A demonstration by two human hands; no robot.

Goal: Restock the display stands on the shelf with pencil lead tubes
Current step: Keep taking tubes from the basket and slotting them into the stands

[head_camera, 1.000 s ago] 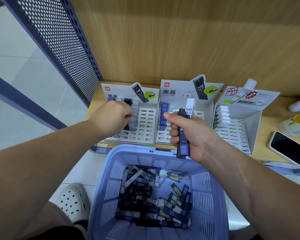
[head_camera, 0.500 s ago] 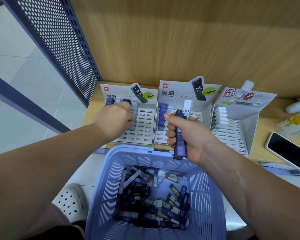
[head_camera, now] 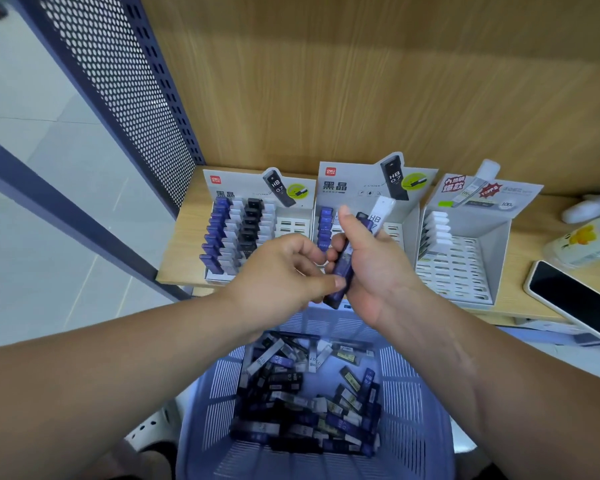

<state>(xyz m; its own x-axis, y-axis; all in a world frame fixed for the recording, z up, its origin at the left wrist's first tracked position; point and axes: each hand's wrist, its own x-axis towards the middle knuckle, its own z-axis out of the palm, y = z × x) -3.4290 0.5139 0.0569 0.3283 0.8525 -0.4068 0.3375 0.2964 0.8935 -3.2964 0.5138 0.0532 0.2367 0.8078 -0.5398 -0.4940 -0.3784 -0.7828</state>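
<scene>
Holds purple lead tube (head_camera: 343, 268) and white tube (head_camera: 381, 213) in curled right hand (head_camera: 371, 268), long axes running 7 to 1 o'clock. Meets them from 9 o'clock with left hand (head_camera: 278, 275), thumb and forefinger seemingly pinching the purple one's lower end. Nearest: middle display stand (head_camera: 354, 185), at 12 o'clock.

Bright, even light, perhaps from overhead; shadows are faint. The wide lens bows the dark-blue perforated metal panel (head_camera: 118, 81) left of the left hand (head_camera: 281, 271), and the lilac plastic basket (head_camera: 413, 393) below it is blurred.
</scene>
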